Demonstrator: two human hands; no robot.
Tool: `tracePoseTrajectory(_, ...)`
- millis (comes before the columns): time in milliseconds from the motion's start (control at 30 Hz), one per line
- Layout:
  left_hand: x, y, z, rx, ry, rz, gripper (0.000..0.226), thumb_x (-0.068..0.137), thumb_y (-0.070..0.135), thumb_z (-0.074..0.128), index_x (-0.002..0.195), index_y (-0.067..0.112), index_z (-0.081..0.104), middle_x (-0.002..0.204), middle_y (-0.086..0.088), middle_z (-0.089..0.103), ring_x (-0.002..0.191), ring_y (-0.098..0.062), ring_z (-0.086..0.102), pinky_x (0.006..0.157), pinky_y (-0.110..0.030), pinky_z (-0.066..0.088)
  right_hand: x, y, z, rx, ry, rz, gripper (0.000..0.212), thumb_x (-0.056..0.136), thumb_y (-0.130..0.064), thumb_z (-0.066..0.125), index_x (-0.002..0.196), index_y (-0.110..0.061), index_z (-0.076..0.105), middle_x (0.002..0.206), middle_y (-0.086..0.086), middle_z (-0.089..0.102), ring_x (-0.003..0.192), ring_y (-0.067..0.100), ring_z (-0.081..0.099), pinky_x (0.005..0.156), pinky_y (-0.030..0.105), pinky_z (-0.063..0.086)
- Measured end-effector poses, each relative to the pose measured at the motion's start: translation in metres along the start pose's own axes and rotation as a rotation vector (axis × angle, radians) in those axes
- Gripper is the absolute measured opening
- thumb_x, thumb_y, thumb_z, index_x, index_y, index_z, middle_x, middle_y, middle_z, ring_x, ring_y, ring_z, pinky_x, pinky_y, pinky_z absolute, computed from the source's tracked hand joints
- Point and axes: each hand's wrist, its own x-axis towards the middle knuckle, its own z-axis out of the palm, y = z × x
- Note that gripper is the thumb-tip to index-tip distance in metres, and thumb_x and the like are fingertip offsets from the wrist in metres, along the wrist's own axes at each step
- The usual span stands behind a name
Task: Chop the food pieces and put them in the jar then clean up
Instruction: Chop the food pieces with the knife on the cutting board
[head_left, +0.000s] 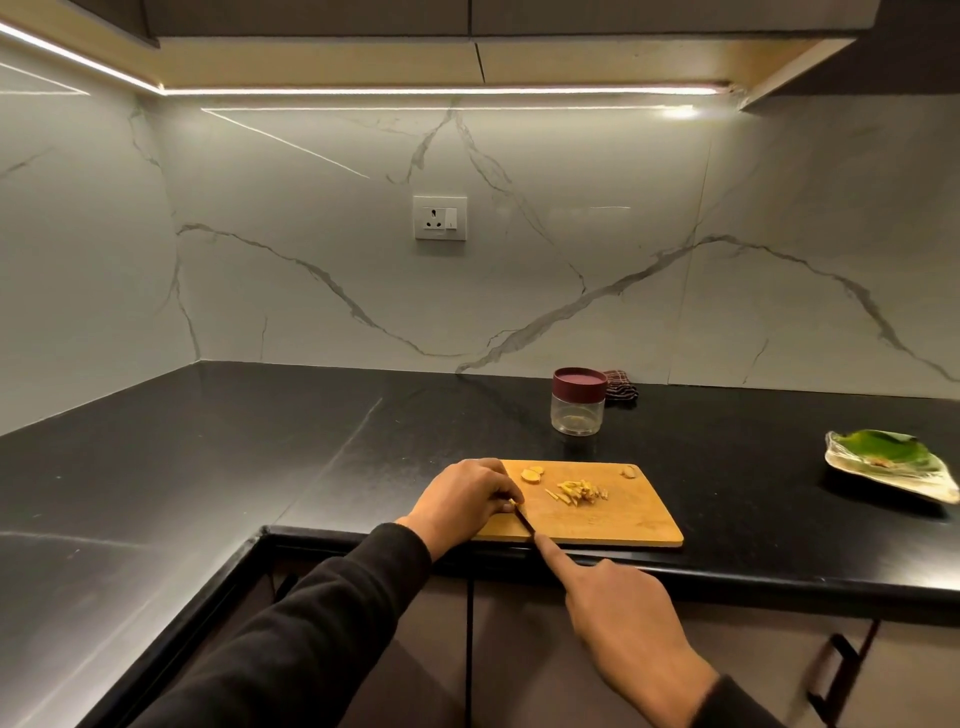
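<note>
Head view: on the cutting board (613, 519), left hand (462, 501) pinches a food piece (515, 502) steady; right hand (618, 613) grips the knife (524, 519), forefinger along its spine for control. Jar (578, 401) stands lidded behind the board.

Wooden board (613, 514) — glossy black stone counter (260, 441)

Landmark: cutting board (597, 512) at the bench (260, 441) front edge.
Left of board: open black bench reaching the corner.
Behind board: jar (578, 400) with a dark cloth (621, 385) just behind it, against the wall.
Right of board: bare strip, then a glass dish (891, 465) well apart.
On board: left hand (467, 501) over its left end, knife (524, 519) beside it; chopped pieces (579, 491) mid-board; right half bare.
</note>
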Motion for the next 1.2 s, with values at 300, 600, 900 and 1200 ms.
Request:
tracePoseTrajectory(300, 0.007, -0.001, 0.001, 0.027, -0.115, 0.008, 0.049, 0.101, 0.017, 0.057, 0.146, 0.032, 0.048, 0.132, 0.004, 0.053, 0.110, -0.011, 0.057, 0.099, -0.026, 0.050, -0.001, -0.001, 0.002, 0.056, 0.027, 0.018, 0.067, 0.108, -0.025, 0.040, 0.158, -0.044, -0.001, 0.089, -0.002, 0.049, 0.076, 0.016, 0.047, 0.070, 0.032, 0.038)
tracePoseTrajectory(600, -0.006, -0.002, 0.007, -0.119, 0.091, -0.065, 0.017, 0.093, 0.019, 0.069, 0.108, 0.023, 0.062, 0.104, 0.007, 0.067, 0.091, -0.005, 0.061, 0.081, -0.015, 0.052, 0.015, 0.005, 0.006, 0.255, 0.104, -0.011, 0.057, 0.109, -0.037, 0.029, 0.157, -0.048, 0.002, 0.081, -0.007, 0.053, 0.066, 0.007, 0.049, 0.063, 0.025, 0.042)
tracePoseTrajectory(900, -0.010, -0.003, 0.006, -0.131, 0.115, -0.030, 0.011, 0.093, 0.022, 0.069, 0.103, 0.023, 0.075, 0.107, 0.009, 0.069, 0.095, -0.003, 0.062, 0.084, -0.004, 0.042, 0.018, 0.023, 0.007, 0.334, 0.164, 0.094, 0.057, 0.108, -0.036, 0.033, 0.159, -0.041, 0.009, 0.082, -0.010, 0.055, 0.072, 0.006, 0.054, 0.064, 0.024, 0.044)
tracePoseTrajectory(1200, -0.007, -0.004, 0.000, -0.122, 0.098, -0.033, 0.011, 0.092, 0.022, 0.071, 0.101, 0.021, 0.077, 0.101, 0.007, 0.073, 0.089, -0.004, 0.064, 0.082, -0.005, 0.045, 0.018, 0.015, 0.010, 0.364, 0.164, 0.056, 0.057, 0.108, -0.036, 0.033, 0.159, -0.043, 0.007, 0.080, -0.009, 0.056, 0.069, 0.008, 0.055, 0.062, 0.022, 0.045)
